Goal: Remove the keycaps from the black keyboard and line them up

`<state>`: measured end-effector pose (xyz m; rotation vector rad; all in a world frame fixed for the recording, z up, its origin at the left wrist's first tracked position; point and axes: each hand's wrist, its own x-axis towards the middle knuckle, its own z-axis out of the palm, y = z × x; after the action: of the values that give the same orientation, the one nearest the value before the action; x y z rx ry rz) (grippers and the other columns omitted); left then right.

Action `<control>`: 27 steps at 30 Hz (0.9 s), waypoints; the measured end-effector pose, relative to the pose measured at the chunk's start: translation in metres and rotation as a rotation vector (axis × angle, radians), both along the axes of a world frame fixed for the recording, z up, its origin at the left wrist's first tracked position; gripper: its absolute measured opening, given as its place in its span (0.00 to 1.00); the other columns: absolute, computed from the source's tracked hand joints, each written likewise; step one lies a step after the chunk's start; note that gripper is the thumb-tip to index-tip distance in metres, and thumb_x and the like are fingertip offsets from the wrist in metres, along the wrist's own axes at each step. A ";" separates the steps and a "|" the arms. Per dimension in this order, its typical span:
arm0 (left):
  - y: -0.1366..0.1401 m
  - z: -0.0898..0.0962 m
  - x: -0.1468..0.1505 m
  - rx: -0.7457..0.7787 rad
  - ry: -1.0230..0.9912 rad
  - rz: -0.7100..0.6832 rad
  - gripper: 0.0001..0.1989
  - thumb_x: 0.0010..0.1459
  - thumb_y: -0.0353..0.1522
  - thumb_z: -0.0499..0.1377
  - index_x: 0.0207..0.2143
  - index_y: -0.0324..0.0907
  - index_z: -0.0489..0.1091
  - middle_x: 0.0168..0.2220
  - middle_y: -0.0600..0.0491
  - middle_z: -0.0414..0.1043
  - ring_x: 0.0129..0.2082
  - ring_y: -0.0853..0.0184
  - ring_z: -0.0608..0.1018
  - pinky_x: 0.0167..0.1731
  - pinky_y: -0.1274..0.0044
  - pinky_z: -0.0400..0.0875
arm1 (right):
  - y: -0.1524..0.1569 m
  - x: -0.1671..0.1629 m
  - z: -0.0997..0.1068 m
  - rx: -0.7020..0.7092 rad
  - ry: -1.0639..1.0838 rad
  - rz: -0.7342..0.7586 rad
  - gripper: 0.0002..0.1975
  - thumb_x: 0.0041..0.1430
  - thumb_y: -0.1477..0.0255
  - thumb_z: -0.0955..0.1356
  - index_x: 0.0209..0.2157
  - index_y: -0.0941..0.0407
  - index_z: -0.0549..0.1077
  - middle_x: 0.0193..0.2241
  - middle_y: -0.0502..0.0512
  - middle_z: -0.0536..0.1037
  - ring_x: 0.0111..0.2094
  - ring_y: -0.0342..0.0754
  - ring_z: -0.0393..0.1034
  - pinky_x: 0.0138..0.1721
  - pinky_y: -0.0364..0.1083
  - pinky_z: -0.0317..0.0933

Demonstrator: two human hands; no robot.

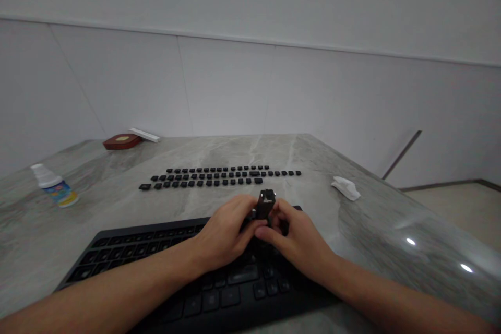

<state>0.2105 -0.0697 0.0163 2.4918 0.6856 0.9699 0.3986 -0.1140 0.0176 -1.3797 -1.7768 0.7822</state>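
My left hand (229,232) and my right hand (299,235) meet above the right part of a black keyboard (211,300). Their fingers are closed around a small dark block-shaped piece (267,199), which stands up between them with light spots on its top end. What kind of piece it is I cannot make out, and its lower part is hidden by my fingers and thumbs. Beyond my hands, several loose black keycaps (211,176) lie in three rows on the grey marbled table (219,203). In the keyboard's upper left, the key positions appear without caps.
At the left stands a white spray bottle (57,188) with a blue and yellow label. A red-brown box (121,141) and a white bar-shaped thing (144,134) lie at the back left. Right of the keycaps is a crumpled white tissue (346,188). A pale wall (235,83) rises behind the table.
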 end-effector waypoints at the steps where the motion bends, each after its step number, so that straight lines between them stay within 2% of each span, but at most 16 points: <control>1: 0.000 0.000 0.000 0.006 -0.004 -0.007 0.03 0.64 0.29 0.55 0.41 0.41 0.65 0.35 0.52 0.70 0.35 0.65 0.73 0.37 0.73 0.68 | -0.002 0.000 0.001 -0.032 -0.031 0.003 0.09 0.54 0.68 0.73 0.33 0.57 0.71 0.22 0.45 0.69 0.24 0.43 0.63 0.27 0.44 0.56; 3: -0.001 -0.001 0.001 0.016 -0.010 -0.018 0.02 0.65 0.29 0.54 0.40 0.41 0.65 0.35 0.52 0.70 0.35 0.65 0.73 0.36 0.74 0.69 | -0.005 -0.002 0.002 -0.061 -0.093 0.018 0.08 0.53 0.70 0.73 0.27 0.57 0.72 0.23 0.47 0.72 0.25 0.44 0.65 0.28 0.43 0.56; 5: -0.001 -0.001 0.001 0.008 -0.019 -0.035 0.03 0.65 0.30 0.53 0.42 0.41 0.65 0.36 0.51 0.71 0.36 0.65 0.74 0.37 0.73 0.70 | -0.007 -0.003 0.002 -0.028 -0.148 0.046 0.07 0.53 0.72 0.73 0.24 0.57 0.74 0.24 0.49 0.74 0.28 0.45 0.67 0.31 0.44 0.58; 8: -0.003 0.000 0.002 -0.044 -0.009 -0.084 0.07 0.66 0.30 0.52 0.46 0.40 0.64 0.39 0.49 0.72 0.38 0.63 0.76 0.40 0.71 0.73 | -0.009 -0.004 0.002 0.062 -0.172 0.131 0.07 0.58 0.72 0.71 0.26 0.54 0.78 0.26 0.50 0.78 0.33 0.48 0.71 0.36 0.45 0.60; 11: -0.004 0.001 0.001 -0.103 0.014 -0.142 0.09 0.67 0.30 0.50 0.48 0.41 0.64 0.40 0.49 0.74 0.40 0.62 0.77 0.42 0.70 0.74 | -0.008 -0.003 0.001 0.105 -0.148 0.189 0.11 0.62 0.70 0.68 0.27 0.53 0.79 0.27 0.50 0.79 0.33 0.48 0.72 0.37 0.46 0.62; 18: -0.005 0.001 0.000 -0.092 -0.035 -0.224 0.12 0.66 0.27 0.49 0.50 0.41 0.62 0.43 0.49 0.74 0.41 0.64 0.78 0.42 0.73 0.75 | -0.008 -0.002 0.004 0.135 -0.188 0.190 0.12 0.62 0.71 0.67 0.24 0.54 0.76 0.27 0.49 0.79 0.31 0.48 0.72 0.36 0.47 0.61; 24: -0.005 -0.004 0.001 -0.041 -0.033 -0.208 0.13 0.65 0.25 0.49 0.51 0.42 0.61 0.43 0.50 0.73 0.41 0.66 0.77 0.42 0.74 0.74 | -0.010 -0.005 0.001 0.081 -0.167 0.121 0.11 0.61 0.73 0.66 0.24 0.56 0.73 0.27 0.52 0.78 0.31 0.49 0.71 0.34 0.47 0.60; 27: -0.004 -0.004 0.001 0.002 -0.047 -0.205 0.12 0.65 0.25 0.49 0.50 0.41 0.61 0.42 0.50 0.73 0.41 0.67 0.77 0.43 0.74 0.74 | -0.012 -0.005 -0.002 0.136 -0.143 0.125 0.14 0.63 0.70 0.65 0.23 0.56 0.70 0.24 0.51 0.76 0.28 0.48 0.70 0.33 0.47 0.59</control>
<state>0.2119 -0.0741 0.0124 2.4734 0.4054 0.9490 0.3934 -0.1257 0.0152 -1.2712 -2.0046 0.6277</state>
